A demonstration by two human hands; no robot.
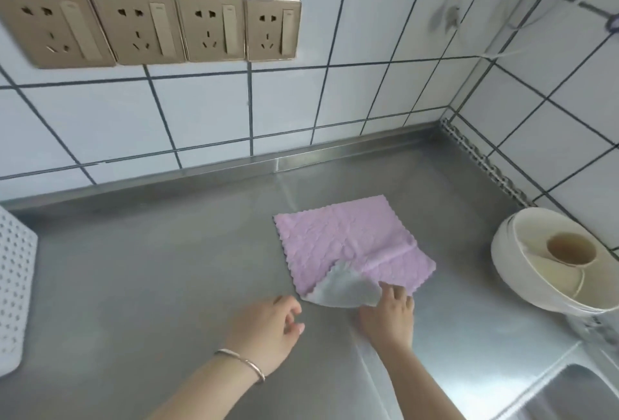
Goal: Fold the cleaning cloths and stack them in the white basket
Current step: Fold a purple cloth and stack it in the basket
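Steel surface (160, 272) running back to a tiled wall (351, 101), with four gold socket plates (147, 25) up left and a sink (569, 393) cutting in at the lower right corner. White basket (13, 289), perforated, only partly in view at the far left edge, well apart from the work.

Pink cleaning cloth (348, 238) spread flat right of centre, set at an angle, its near corner turned up to show a grey underside. White bowl (549, 262) with a cup inside, near the cloth's right side but not touching.

Right hand (388, 312) at that near corner, thumb and fingers pinching the lifted grey flap: grip clamped on the cloth. Left hand (268, 325) hovering just left of the cloth, fingers loosely curled, grip empty, with a thin bangle (241, 364) on the wrist.

Probably the first fold just starting. To do it well: carry the pinched corner straight across to the far edge rather than diagonally, since only one corner is up. Bring the left hand onto the other near corner so both rise together and the edges meet square. Keep the far half pinned by its own weight, no dragging across the steel. Smooth the crease flat before the second fold.
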